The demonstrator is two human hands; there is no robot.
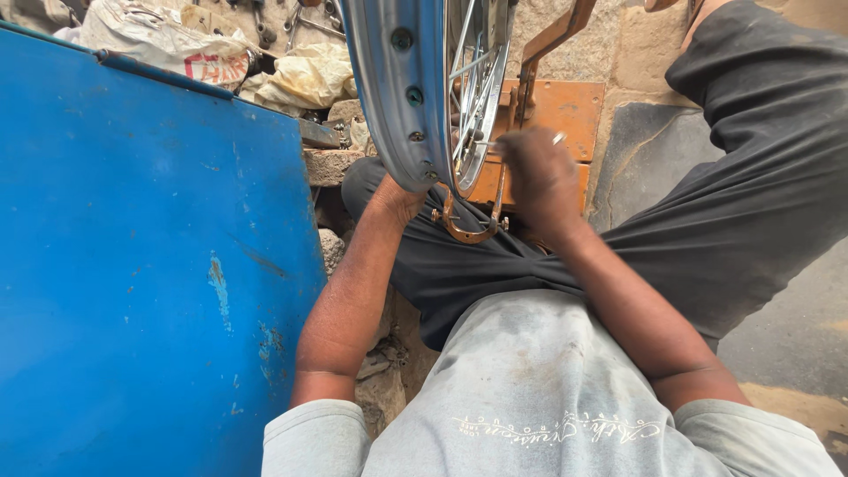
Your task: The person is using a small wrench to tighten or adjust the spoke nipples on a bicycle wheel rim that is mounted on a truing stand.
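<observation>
The right hand (pixel 541 181) has its fingers clamped on a thin metal tool (pixel 521 141) at the wheel rim (pixel 393 97). The left hand (pixel 397 199) sits under the rim, its fingers hidden. A blue panel (pixel 150 265) stands close on the left.

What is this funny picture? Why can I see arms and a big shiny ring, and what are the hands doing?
The camera sits on a person's head and looks down, so you see their own grey shirt, dark trousers and both arms. The big shiny ring is a metal wheel rim with thin wire spokes, standing in an orange metal stand. The left hand reaches under the rim, mostly hidden behind it. The right hand is at the spokes and grips a small silvery tool. A big blue metal panel is on the left, with sacks behind it.
</observation>
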